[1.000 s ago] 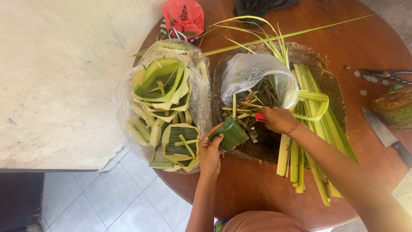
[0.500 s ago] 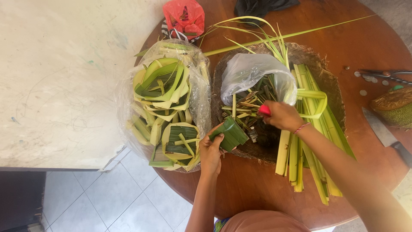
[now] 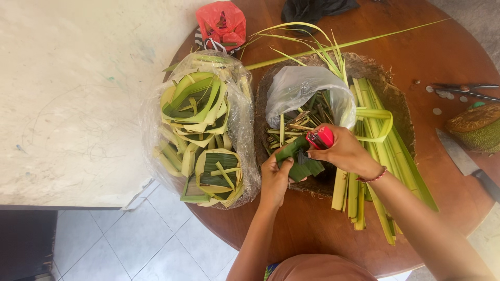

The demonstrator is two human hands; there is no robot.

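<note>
A folded dark green leaf piece (image 3: 298, 158) sits pinched in the fingers of the left hand (image 3: 276, 177), the thumb pressing on its top face and the other fingers curled beneath it. It hangs over the near rim of a shallow woven basket (image 3: 401, 112), with its far corner just under the fingertips of the right hand (image 3: 341, 151). That hand is closed around a small red stapler (image 3: 320, 138), which juts out past the thumb and sits right above the leaf piece; whether its mouth touches the leaf cannot be told. A red beaded bracelet (image 3: 377, 177) circles the right wrist.

Just beyond the right fingers, a clear plastic bag (image 3: 302, 88) lies open in the basket, spilling short cut leaf scraps (image 3: 291, 127). To the outer side of the right hand, long yellow-green palm leaf strips (image 3: 372, 171) lie across the basket and over its near edge. Beside the left fingers, on their outer side, a second clear bag (image 3: 242, 119) holds finished folded leaf trays (image 3: 200, 112), stacked and nested.

All of this rests on a round brown wooden table (image 3: 312, 229). Far beyond the fingers lie a red plastic bag (image 3: 221, 23) and a dark cloth (image 3: 317, 8). Well off to the right are scissors (image 3: 463, 89), a few coins (image 3: 436, 111), a knife (image 3: 466, 161) and a rough brown-green fruit (image 3: 476, 127)
</note>
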